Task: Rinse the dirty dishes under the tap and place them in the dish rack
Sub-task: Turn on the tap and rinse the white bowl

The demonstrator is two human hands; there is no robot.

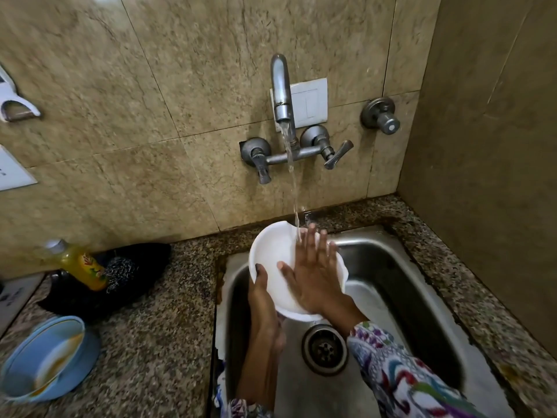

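A white plate [271,248] is held tilted over the steel sink [391,267], under the running tap [281,92]. My left hand [262,294] grips the plate's left rim, thumb on the face and fingers behind. My right hand [313,267] lies flat on the plate's face with fingers spread and straight; the water stream lands at its fingertips. A blue bowl [45,357] with yellowish residue sits on a blue plate on the counter at lower left. No dish rack is in view.
A yellow dish-soap bottle [81,267] and a steel scrubber [120,270] lie on a black cloth left of the sink. The sink drain [324,348] is below the hands. Tiled walls close the back and right; a valve knob [382,116] juts out at right.
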